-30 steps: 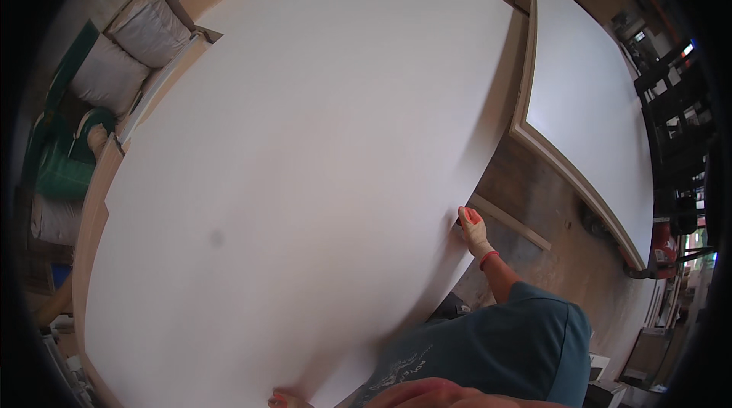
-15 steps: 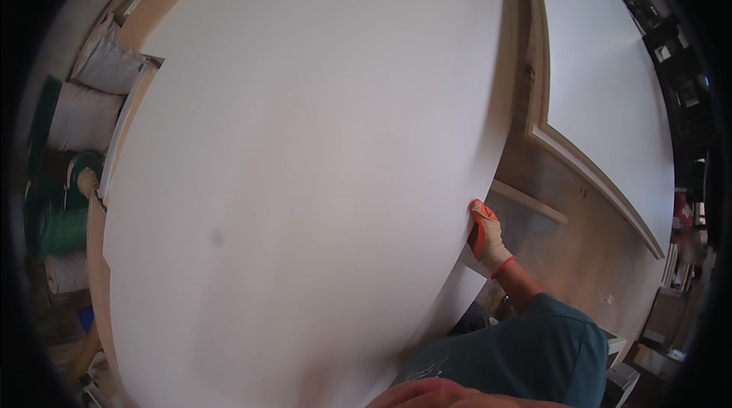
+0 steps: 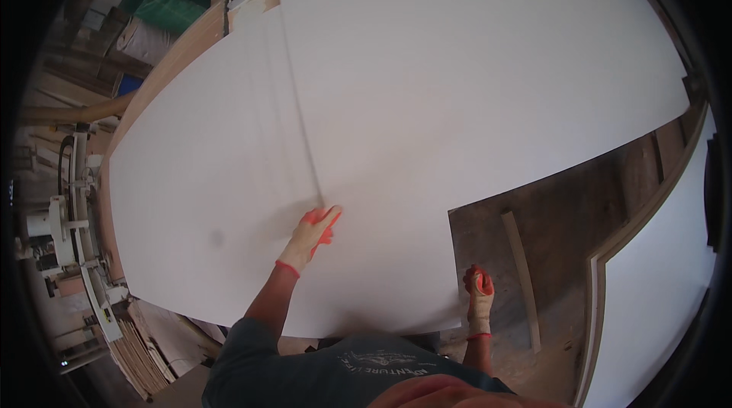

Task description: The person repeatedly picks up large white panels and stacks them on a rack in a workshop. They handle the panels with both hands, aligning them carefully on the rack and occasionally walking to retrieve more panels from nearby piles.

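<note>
My left hand [image 3: 307, 236], in a cream glove with orange palm and fingers, is closed at the near corner of a large white sheet [image 3: 457, 65]. That sheet lies askew over another white sheet [image 3: 206, 179], whose left part shows beneath it. A thin dark shadow line marks the upper sheet's left edge, running up from my left hand. My right hand [image 3: 479, 291], gloved alike, is curled closed just right of the lower sheet's edge. Nothing shows in its fingers.
Another stack of white panels [image 3: 663, 278] stands at the right. Between the stacks a wooden strip [image 3: 522, 282] lies on the brown floor [image 3: 564, 240]. White machinery [image 3: 72, 240] is at the left, with thin boards [image 3: 137, 354] below and a green machine [image 3: 171, 4] at the upper left.
My view has turned. The upper sheet now sits askew, uncovering the lower sheet. My left hand has come into view at its corner. My right hand is no longer on the sheet's edge.
</note>
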Available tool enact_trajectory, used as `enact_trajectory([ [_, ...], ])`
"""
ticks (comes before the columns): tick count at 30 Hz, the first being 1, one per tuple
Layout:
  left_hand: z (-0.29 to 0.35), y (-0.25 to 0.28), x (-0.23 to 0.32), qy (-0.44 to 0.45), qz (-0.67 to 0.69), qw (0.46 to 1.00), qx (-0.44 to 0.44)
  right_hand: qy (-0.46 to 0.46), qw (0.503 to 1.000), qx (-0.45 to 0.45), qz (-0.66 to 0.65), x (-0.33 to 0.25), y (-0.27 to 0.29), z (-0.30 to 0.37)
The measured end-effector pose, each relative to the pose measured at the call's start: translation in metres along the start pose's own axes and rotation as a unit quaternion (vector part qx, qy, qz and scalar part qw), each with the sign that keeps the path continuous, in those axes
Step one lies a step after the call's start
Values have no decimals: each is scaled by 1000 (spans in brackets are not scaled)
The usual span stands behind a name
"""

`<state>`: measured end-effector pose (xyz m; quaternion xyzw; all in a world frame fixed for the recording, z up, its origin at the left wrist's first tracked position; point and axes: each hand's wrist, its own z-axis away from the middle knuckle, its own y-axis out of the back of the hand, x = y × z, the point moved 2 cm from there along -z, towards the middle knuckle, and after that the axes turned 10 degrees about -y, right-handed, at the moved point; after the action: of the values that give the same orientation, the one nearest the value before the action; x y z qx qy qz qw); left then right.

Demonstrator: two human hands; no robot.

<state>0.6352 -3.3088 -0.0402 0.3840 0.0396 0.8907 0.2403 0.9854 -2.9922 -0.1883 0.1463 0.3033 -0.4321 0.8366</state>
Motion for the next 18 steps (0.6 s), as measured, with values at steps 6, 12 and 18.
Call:
enact_trajectory([
  [6,22,-37,24,-282,-89,954,44,-101,986,-103,81,28,-8,2],
  [12,118,141,-222,-9,-266,868,418,-156,953,-241,92,22,-5,25],
  [18,215,184,-440,258,349,787,438,-125,942,-83,300,41,-4,22],
])
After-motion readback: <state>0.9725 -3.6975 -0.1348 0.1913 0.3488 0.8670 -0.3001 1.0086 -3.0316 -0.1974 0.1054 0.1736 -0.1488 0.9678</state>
